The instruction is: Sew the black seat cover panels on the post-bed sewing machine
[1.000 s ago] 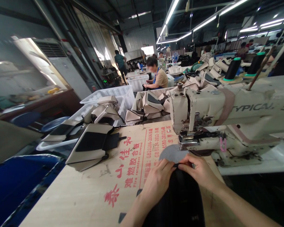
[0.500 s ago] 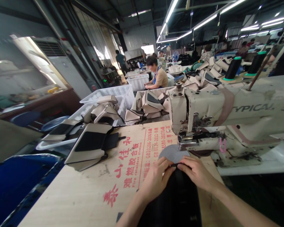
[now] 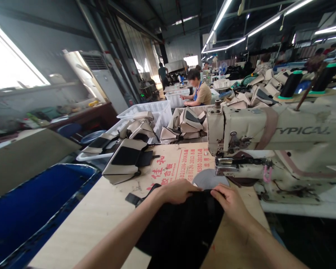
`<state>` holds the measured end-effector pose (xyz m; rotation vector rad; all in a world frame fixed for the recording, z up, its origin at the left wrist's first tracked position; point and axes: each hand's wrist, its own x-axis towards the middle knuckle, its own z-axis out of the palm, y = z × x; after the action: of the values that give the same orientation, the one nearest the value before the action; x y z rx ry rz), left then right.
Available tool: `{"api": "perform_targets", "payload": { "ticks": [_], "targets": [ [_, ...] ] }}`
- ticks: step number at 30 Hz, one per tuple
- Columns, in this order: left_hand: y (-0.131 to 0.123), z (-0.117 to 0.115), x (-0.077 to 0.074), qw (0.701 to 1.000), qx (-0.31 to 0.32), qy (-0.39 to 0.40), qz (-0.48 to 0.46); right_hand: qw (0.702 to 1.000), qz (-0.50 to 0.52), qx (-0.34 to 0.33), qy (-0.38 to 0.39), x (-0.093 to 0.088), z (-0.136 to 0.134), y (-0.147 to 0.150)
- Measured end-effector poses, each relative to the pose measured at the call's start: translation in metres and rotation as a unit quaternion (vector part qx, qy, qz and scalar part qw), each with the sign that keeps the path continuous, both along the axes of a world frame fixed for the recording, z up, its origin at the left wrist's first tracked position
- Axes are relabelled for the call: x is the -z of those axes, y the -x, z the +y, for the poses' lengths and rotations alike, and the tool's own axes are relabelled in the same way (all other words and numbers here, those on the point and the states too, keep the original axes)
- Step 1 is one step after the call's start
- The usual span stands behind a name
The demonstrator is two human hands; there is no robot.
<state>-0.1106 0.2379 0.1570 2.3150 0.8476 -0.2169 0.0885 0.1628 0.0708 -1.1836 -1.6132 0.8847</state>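
A black fabric piece [image 3: 184,228] hangs down toward me over the plywood table's front part, its upper edge pinched in both hands. My left hand [image 3: 179,191] is closed on that edge, palm down, with the fingertips partly hidden. Thumb and fingers of my right hand [image 3: 226,198] grip the same edge a short way to the right. A black strap [image 3: 134,199] sticks out to the left of my left wrist. Just beyond the hands lies a grey round plate [image 3: 210,177], below the free arm of the sewing machine [image 3: 240,129].
A beige and black sewn bag [image 3: 126,158] lies at the table's [image 3: 100,216] far left. White crates [image 3: 164,116] of similar bags stand behind it. On the left is a blue bin [image 3: 44,209]. Another person [image 3: 200,91] sits beyond the crates. Black thread cones [image 3: 291,85] rise behind the machine.
My hands have moved apart along the black fabric's edge, the left one turning palm down. The fabric has swung left, and its strap now shows. The view has turned slightly left.
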Motion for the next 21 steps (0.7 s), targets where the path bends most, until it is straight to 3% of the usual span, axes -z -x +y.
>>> {"api": "perform_targets", "payload": {
  "ticks": [2,4,7,10,12,15,18,21],
  "targets": [
    [0.005,0.000,-0.001,0.998,-0.018,0.043,-0.038,1.000,0.021,0.015,0.015,0.003,-0.002,0.000],
    [0.009,-0.003,0.007,0.993,-0.057,0.065,-0.083,0.998,0.046,0.021,0.035,0.004,-0.002,0.001],
    [0.010,-0.009,0.027,0.983,-0.134,0.024,-0.121,0.993,0.089,0.018,0.072,0.007,-0.002,0.003],
    [0.006,-0.010,0.037,0.978,-0.165,-0.020,-0.125,0.982,0.149,0.026,0.113,0.012,-0.003,0.010],
    [0.000,-0.002,0.031,0.979,-0.158,-0.035,-0.121,0.968,0.203,0.048,0.139,0.016,-0.006,0.018],
    [-0.014,0.024,0.012,0.987,-0.118,-0.042,-0.105,0.939,0.288,0.084,0.166,0.018,-0.004,0.034],
    [-0.035,0.061,-0.003,0.993,-0.070,-0.039,-0.085,0.876,0.424,0.105,0.203,0.014,0.009,0.044],
    [-0.058,0.098,-0.002,0.996,-0.050,-0.034,-0.072,0.791,0.551,0.116,0.241,0.009,0.032,0.045]
  ]
}}
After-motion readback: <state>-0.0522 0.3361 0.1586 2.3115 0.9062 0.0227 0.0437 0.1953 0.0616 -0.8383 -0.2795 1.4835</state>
